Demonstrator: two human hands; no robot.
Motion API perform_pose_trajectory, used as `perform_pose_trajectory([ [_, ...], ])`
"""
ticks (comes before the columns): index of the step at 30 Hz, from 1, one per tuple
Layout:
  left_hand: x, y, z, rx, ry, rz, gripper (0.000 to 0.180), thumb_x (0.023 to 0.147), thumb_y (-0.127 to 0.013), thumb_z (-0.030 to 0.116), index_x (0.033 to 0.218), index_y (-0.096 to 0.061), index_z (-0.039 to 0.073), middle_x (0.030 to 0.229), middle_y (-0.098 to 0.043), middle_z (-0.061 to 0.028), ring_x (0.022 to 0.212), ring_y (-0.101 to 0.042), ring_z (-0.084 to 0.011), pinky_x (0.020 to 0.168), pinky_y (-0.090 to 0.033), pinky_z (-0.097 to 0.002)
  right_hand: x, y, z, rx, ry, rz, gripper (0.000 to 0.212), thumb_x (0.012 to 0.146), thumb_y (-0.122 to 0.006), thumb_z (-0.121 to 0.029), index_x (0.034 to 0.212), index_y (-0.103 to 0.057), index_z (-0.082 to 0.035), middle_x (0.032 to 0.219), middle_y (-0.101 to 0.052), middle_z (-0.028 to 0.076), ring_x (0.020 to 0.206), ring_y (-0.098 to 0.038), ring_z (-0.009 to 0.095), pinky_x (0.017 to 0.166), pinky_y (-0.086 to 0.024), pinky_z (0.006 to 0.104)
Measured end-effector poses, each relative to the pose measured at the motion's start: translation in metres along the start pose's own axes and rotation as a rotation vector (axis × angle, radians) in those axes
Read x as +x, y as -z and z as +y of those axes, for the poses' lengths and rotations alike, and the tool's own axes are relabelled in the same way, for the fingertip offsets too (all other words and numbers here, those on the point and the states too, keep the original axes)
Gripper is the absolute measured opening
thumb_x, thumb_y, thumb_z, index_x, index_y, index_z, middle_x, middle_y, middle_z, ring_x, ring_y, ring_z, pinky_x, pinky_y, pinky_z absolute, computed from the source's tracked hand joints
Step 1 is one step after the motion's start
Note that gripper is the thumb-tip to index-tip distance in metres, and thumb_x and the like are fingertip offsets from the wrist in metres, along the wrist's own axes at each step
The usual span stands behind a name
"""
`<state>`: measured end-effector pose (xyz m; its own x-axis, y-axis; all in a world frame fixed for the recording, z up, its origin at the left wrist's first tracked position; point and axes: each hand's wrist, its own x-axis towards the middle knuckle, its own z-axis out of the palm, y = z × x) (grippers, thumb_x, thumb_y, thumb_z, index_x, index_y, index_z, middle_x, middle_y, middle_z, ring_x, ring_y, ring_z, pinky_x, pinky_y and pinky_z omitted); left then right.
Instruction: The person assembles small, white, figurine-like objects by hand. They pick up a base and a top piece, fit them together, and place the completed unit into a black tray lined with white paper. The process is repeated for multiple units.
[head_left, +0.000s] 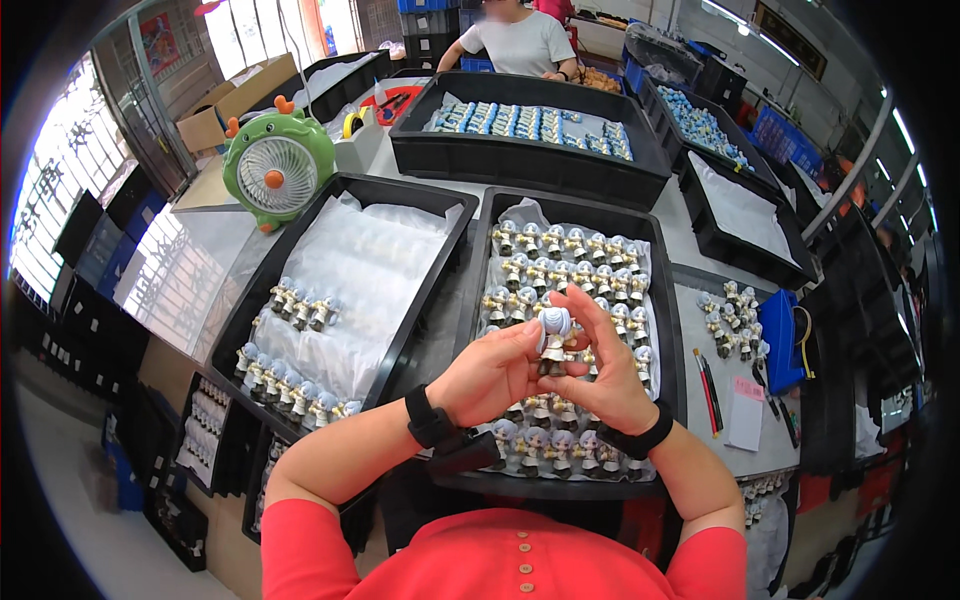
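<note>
One figurine stands upright between the fingertips of both hands, above the right tray. Left hand: pinched narrow at its left side. Right hand: thumb by its feet, fingers holding its right. Counted: one fan; tray figurines, partly covered, cannot be totalled.

That little figurine has a big head of pale, bluish-white hair, a whitish outfit and a dark lower end; its finer detail is too small to make out from here. It's up off the tray, head uppermost and about upright, pinched in the fingers between the left hand and right hand.
</note>
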<state>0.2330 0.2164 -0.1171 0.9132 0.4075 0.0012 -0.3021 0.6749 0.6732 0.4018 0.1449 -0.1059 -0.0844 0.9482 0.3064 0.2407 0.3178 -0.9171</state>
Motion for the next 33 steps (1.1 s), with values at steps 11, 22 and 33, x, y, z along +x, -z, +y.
perform_pose_trajectory([
  [11, 0.0038, 0.0017, -0.0001, 0.023, -0.018, 0.026, 0.046, 0.098, -0.04, 0.033, 0.135, -0.036, 0.005, 0.132, -0.047, -0.0102, 0.113, -0.053, -0.0232, 0.094, -0.045, -0.0382, 0.0029, 0.0025, 0.0088, -0.169, 0.054, 0.029, 0.077, 0.067, -0.075, -0.005, 0.136, -0.04, -0.01, 0.13, -0.049, 0.007, 0.101, -0.052, 0.017, 0.088, -0.044, 0.0285],
  [22, 0.0037, 0.0029, 0.0009, 0.072, 0.003, 0.037, 0.046, 0.098, -0.041, 0.032, 0.135, -0.036, 0.006, 0.132, -0.047, -0.0106, 0.113, -0.053, -0.0243, 0.094, -0.044, -0.0394, 0.0044, 0.0065, 0.0072, -0.319, 0.071, 0.003, 0.072, 0.065, -0.076, -0.004, 0.13, -0.044, -0.008, 0.134, -0.044, 0.011, 0.118, -0.047, 0.021, 0.093, -0.043, 0.0314],
  [33, 0.0057, 0.0036, -0.0015, -0.045, 0.023, 0.084, 0.043, 0.1, -0.033, 0.032, 0.129, -0.04, 0.001, 0.121, -0.054, -0.0137, 0.109, -0.056, -0.0258, 0.09, -0.047, -0.0376, 0.003, 0.0068, 0.0121, -0.269, 0.077, 0.023, 0.079, 0.062, -0.082, -0.013, 0.13, -0.043, -0.009, 0.128, -0.049, 0.008, 0.111, -0.05, 0.018, 0.088, -0.04, 0.0291],
])
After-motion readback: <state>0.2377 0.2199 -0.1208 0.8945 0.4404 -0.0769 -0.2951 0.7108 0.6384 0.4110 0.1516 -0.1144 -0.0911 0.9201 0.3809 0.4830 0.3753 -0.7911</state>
